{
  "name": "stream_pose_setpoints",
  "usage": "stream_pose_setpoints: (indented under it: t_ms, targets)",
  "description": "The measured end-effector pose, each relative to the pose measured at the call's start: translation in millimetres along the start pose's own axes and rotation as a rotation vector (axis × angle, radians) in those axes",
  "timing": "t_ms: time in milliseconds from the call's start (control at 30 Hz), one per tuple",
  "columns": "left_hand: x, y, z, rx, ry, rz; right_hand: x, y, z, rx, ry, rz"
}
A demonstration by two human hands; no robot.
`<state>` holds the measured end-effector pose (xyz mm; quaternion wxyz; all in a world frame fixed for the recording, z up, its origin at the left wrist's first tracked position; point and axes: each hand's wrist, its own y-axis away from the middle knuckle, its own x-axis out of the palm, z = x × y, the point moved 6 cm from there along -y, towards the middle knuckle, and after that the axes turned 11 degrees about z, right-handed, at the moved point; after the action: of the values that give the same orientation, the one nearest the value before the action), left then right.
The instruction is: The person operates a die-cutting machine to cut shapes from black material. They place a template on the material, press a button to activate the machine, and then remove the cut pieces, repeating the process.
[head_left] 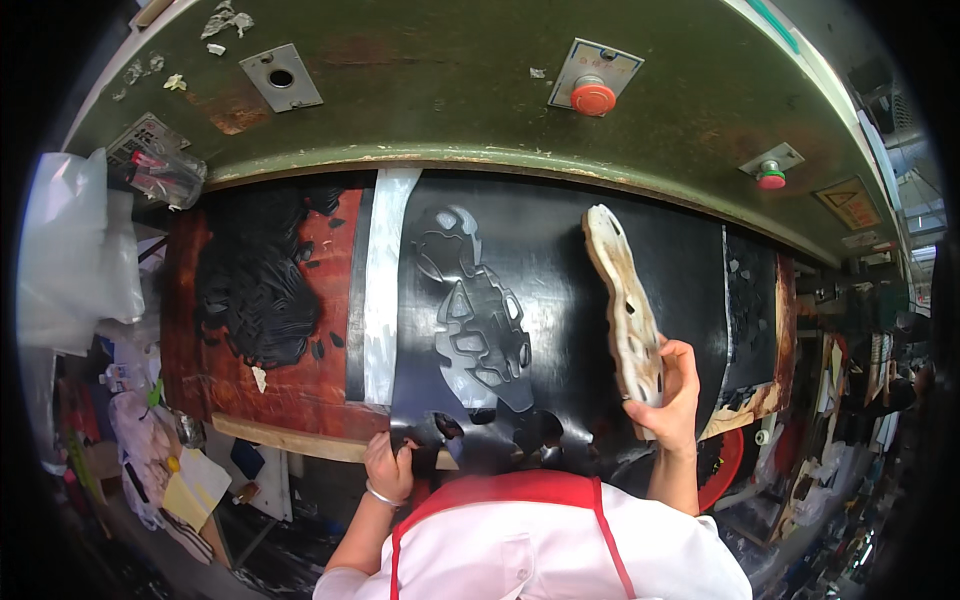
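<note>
In my right hand (672, 395) I hold a long, wavy-edged cutting die (628, 310), whitish and brown-stained with small dark holes, tilted up on its side. It stands over a glossy black sheet (560, 260) spread under the green machine. My left hand (388, 468), with a bangle on the wrist, is closed on the sheet's near edge. Between my hands, the sheet bears a cut outline of curved shapes and openings (475, 330). Ragged holes (540, 430) run along its near edge.
The green press beam (430, 90) spans the far side, with a red push button (593, 97) and a smaller one (770, 177). Black scraps (265, 310) are heaped on the reddish board at left, beside a whitish strip (388, 300). A red container (722, 470) sits below right.
</note>
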<state>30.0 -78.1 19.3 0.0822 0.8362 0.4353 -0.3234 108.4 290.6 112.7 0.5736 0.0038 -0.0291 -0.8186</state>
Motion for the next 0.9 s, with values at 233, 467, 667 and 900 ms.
stream_pose_setpoints:
  t_ms: [233,467,667,900]
  targets:
    - [1,-23,-4,0.079,-0.005,-0.009,41,-55,-21,-0.136,0.764,0.055]
    - [7,-49,14,-0.265,-0.067,-0.211,55,-118,-39,-0.26,0.853,-0.046]
    - [12,-93,30,-0.376,-0.216,-0.193,37,-153,-42,-0.311,0.784,-0.045]
    - [8,-156,38,-0.313,-0.245,-0.275,-113,-149,4,-0.171,0.592,-0.62]
